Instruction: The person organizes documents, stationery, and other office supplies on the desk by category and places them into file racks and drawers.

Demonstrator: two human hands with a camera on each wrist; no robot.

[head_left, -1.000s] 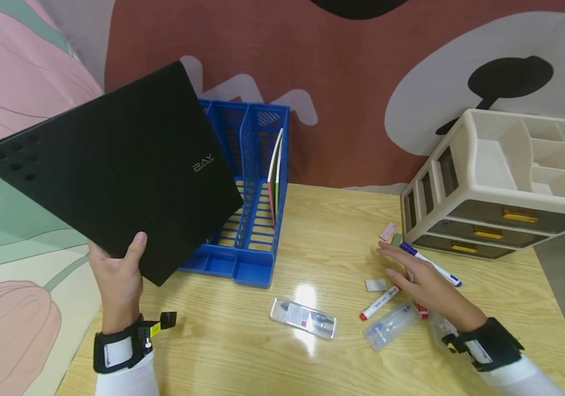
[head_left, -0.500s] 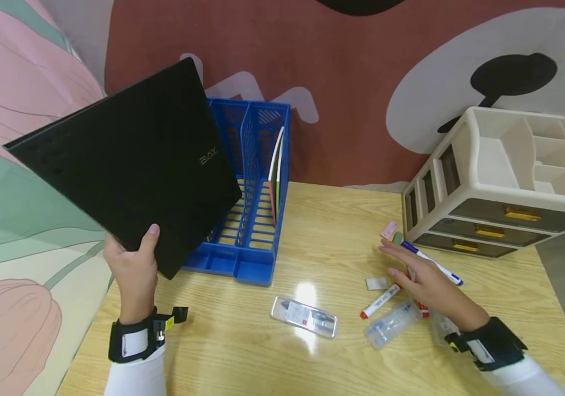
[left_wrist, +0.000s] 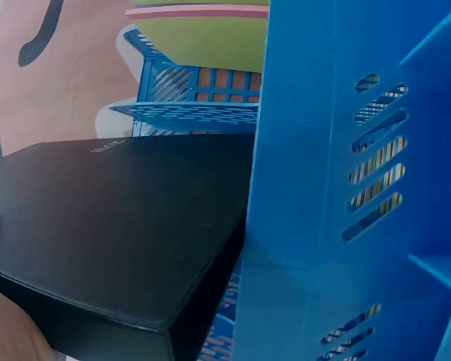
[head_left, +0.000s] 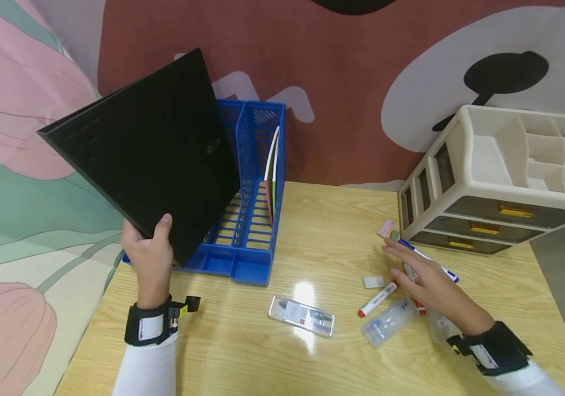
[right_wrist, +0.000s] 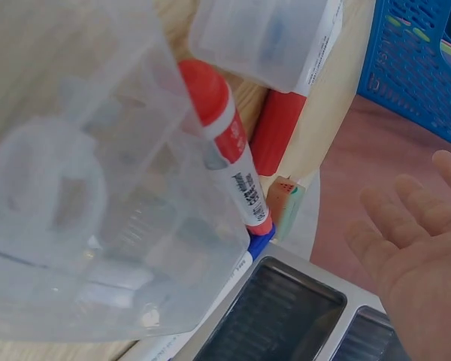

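Observation:
My left hand (head_left: 149,264) grips a black folder (head_left: 158,148) by its lower left edge, thumb on the front cover. The folder is tilted, its lower part overlapping the left section of a blue file rack (head_left: 254,272). In the left wrist view the folder (left_wrist: 128,218) lies right beside the rack's blue wall (left_wrist: 301,188). Thin booklets (head_left: 270,187) lean in the rack's right section. With fingers relaxed and extended, my right hand (head_left: 431,286) hovers by a red marker (head_left: 378,298), a blue marker (head_left: 448,271) and a white eraser (head_left: 373,282), holding nothing.
A cream drawer organizer (head_left: 465,190) stands at the right against the wall. On the wooden table (head_left: 228,341) lie a clear pencil case (head_left: 302,316), a clear plastic case (head_left: 388,322), and pink (head_left: 385,228) and green (head_left: 394,235) erasers.
My left hand has moved right and slightly up, bringing the black folder further over the blue rack and turning it more upright. My right hand stays nearly still.

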